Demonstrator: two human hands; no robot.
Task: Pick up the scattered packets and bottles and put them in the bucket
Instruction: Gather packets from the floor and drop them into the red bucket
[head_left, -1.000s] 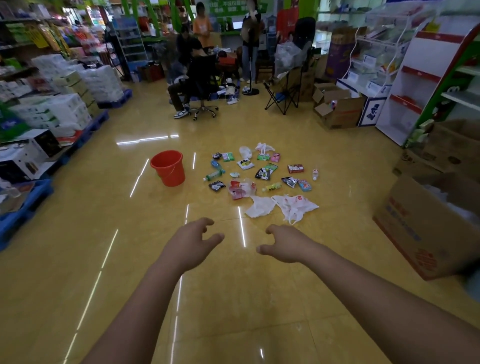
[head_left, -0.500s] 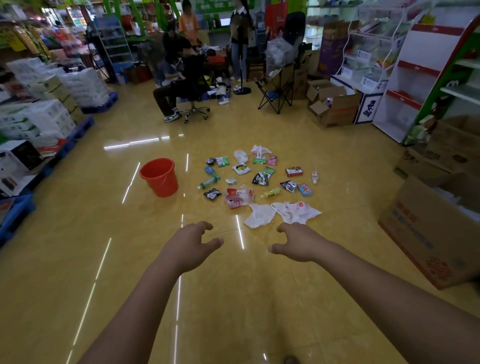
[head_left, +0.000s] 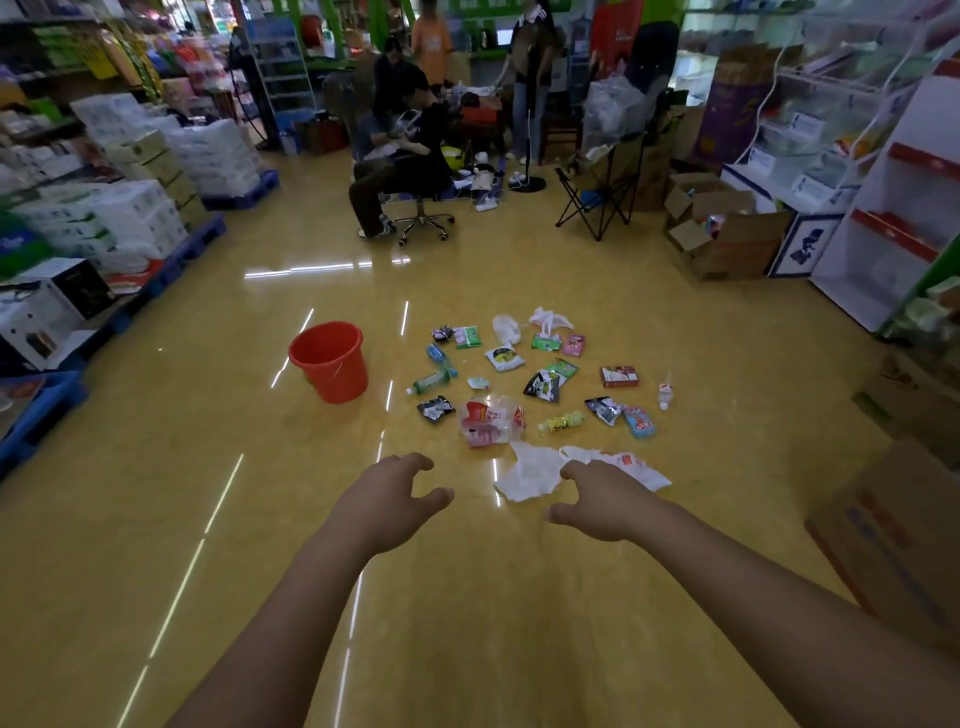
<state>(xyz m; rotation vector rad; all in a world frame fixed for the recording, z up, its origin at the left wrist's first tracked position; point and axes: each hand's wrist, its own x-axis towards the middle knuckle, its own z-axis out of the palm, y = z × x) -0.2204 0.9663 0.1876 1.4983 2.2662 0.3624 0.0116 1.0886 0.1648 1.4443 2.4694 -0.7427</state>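
Note:
An orange-red bucket (head_left: 332, 358) stands upright on the yellow floor, left of a scatter of several packets and bottles. Among them are a green bottle (head_left: 430, 383), a yellow bottle (head_left: 562, 421), a clear bag with red packets (head_left: 491, 419) and white plastic bags (head_left: 530, 473). My left hand (head_left: 387, 499) hovers in front of the scatter, fingers loosely curled, holding nothing. My right hand (head_left: 597, 499) hovers over the near edge of the white bags, fingers loosely curled and empty.
A cardboard box (head_left: 904, 530) sits close on the right. Stacked goods on blue pallets (head_left: 47, 405) line the left. Further back, a person sits on a swivel chair (head_left: 423, 218); a folding chair (head_left: 597, 197), open cartons (head_left: 727, 239) and white shelves (head_left: 893, 208) stand beyond.
The scatter and bucket appear lower and nearer in view as the camera moved towards them. Both hands stay held out in front, empty, with the right now over the white bags.

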